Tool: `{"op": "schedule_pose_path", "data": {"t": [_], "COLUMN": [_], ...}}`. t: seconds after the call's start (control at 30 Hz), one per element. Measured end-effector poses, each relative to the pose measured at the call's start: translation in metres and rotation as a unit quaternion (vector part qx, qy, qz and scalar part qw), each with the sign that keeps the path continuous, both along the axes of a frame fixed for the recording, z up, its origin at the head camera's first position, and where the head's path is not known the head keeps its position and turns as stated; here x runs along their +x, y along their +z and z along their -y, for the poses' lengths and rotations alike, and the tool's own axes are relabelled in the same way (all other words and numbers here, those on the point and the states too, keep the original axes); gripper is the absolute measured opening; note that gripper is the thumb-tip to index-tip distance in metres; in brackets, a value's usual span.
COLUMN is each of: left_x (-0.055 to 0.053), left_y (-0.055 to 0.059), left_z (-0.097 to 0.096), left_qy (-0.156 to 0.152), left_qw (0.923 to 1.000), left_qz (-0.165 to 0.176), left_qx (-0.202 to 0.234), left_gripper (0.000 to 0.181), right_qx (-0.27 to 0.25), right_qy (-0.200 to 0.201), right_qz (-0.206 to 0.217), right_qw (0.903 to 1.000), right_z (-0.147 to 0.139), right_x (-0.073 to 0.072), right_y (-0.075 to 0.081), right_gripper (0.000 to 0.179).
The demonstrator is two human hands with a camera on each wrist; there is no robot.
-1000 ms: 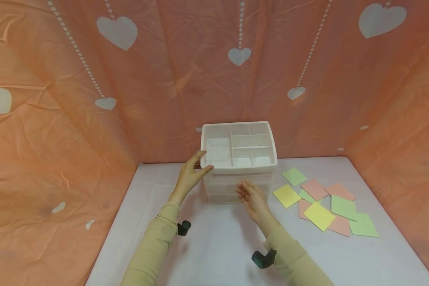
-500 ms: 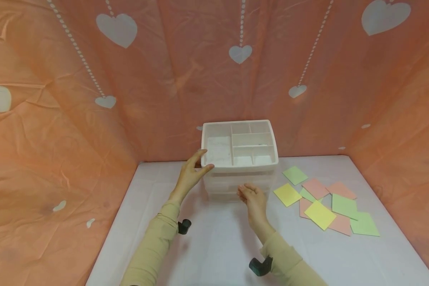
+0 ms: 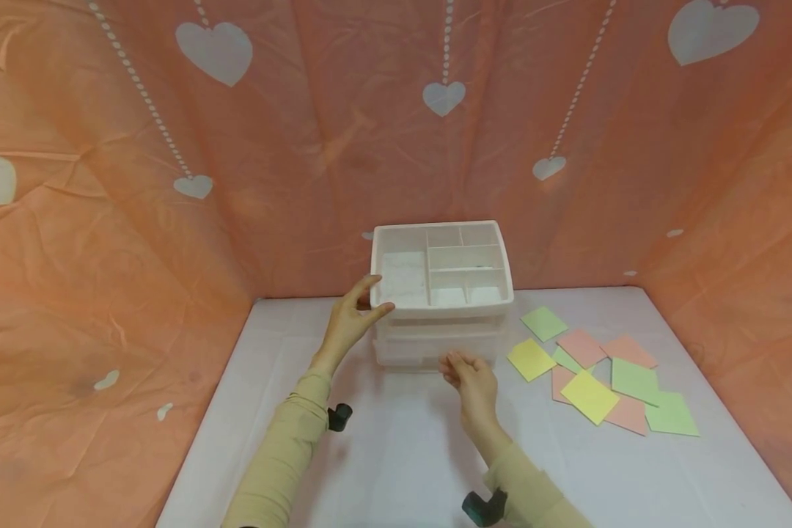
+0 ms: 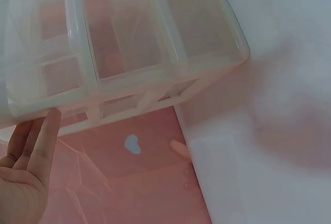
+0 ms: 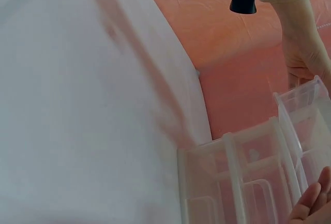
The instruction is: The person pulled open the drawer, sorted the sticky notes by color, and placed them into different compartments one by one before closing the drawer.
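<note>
A white plastic drawer unit (image 3: 402, 275) stands at the back of the table, with a divided tray on top and clear drawers below. My left hand (image 3: 346, 320) holds the front left corner of its top, thumb at the front, fingers along the side. In the left wrist view, the fingers (image 4: 44, 149) lie against the unit's side. The upper clear drawer (image 5: 305, 118) sticks out from the unit in the right wrist view. My right hand (image 3: 477, 385) grips the front of that drawer with curled fingers; the exact hold is partly hidden.
Several green, pink and yellow sticky notes (image 3: 590, 398) lie scattered and overlapping to the right of the unit. An orange cloth (image 3: 343, 161) with white hearts hangs behind and along both sides of the white table (image 3: 396, 455).
My right hand has moved slightly down and toward me, its fingers now more curled, and the upper drawer has slid out. My left hand has stayed at the corner.
</note>
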State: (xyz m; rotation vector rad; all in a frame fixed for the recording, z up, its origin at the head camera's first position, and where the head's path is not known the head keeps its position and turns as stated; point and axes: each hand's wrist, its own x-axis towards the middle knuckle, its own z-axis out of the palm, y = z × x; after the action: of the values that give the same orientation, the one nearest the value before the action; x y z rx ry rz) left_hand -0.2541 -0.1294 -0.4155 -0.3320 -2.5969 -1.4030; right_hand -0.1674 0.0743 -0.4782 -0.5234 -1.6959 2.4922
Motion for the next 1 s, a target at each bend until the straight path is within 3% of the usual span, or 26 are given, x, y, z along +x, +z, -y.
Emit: {"op": "schedule_pose_path", "data": {"t": [1.0], "left_x": [-0.004], "left_y": [-0.005], "left_z": [-0.001], "left_qy": [0.003], "left_qw": [0.9998], "left_qz": [-0.015], "left_qx": [0.015], "left_gripper": [0.060], "right_qx": [0.043], "right_qy": [0.013], "right_qz": [0.032], "right_qw": [0.9985], "right_z": [-0.004], "right_x": [0.054], "right_y": [-0.005], "right_gripper": [0.026]}}
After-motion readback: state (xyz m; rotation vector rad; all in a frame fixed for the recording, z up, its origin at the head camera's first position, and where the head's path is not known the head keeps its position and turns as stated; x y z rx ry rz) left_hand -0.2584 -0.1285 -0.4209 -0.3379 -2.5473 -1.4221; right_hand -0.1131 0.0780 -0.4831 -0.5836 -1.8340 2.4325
